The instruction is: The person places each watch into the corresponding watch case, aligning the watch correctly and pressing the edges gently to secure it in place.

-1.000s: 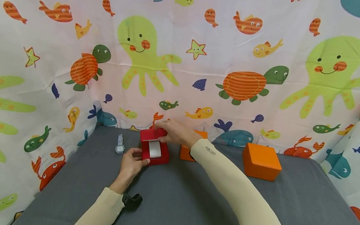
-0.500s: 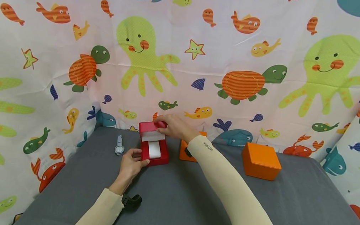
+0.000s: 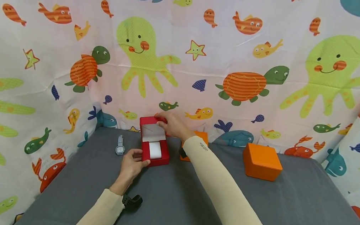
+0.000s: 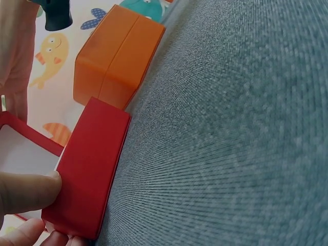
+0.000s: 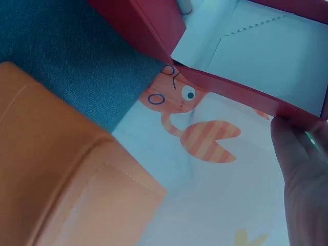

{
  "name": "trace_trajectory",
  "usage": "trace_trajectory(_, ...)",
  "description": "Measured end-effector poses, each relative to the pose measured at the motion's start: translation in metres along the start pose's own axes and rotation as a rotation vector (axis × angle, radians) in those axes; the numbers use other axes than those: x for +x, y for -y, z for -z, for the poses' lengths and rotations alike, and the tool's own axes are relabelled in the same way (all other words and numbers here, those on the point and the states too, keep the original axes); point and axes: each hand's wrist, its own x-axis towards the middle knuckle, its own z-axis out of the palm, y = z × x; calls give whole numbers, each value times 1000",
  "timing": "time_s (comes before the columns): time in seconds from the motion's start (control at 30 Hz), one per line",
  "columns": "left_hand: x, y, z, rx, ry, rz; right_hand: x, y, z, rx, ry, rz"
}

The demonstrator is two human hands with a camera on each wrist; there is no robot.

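A red watch box point(image 3: 162, 161) stands on the grey cloth with its lid point(image 3: 145, 120) raised. Inside sits a white cushion point(image 3: 155, 150), and the lid's lining is white. My left hand point(image 3: 131, 165) grips the base at its front left corner. In the left wrist view its thumb point(image 4: 33, 190) presses the red front wall. My right hand point(image 3: 174, 123) pinches the lid's upper right edge. From the right wrist view, its fingers point(image 5: 292, 148) lie at the lid's rim. A silver wristwatch point(image 3: 119, 147) lies left of the box.
Close to the right of the red box stands an orange box point(image 3: 201, 137), partly hidden by my right forearm. A larger orange box point(image 3: 261, 162) stands farther right. Behind the grey-covered table point(image 3: 172, 204) hangs a curtain point(image 3: 187, 27) printed with sea animals.
My right hand has raised the red box's lid up and back, uncovering more of its white lining. My left hand has stayed at the base.
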Motion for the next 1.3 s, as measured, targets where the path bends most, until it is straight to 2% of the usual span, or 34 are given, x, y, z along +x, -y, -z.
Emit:
trace_trajectory(0.4,-1,1,-1,-12,11,-11,-2,2,-4,15,-50,-38)
trace_trajectory(0.67,-7,1,-1,-12,4,-18,-21,3,-6,149,-121,-129)
trace_trajectory(0.9,-9,3,1,-8,-11,-15,-41,10,-15,135,-164,-126)
trace_trajectory(1.1,-9,2,1,0,-20,-16,-53,13,-24,144,-163,-160)
trace_trajectory(1.3,-9,1,-1,7,-14,-19,-55,10,-31,114,-35,-102)
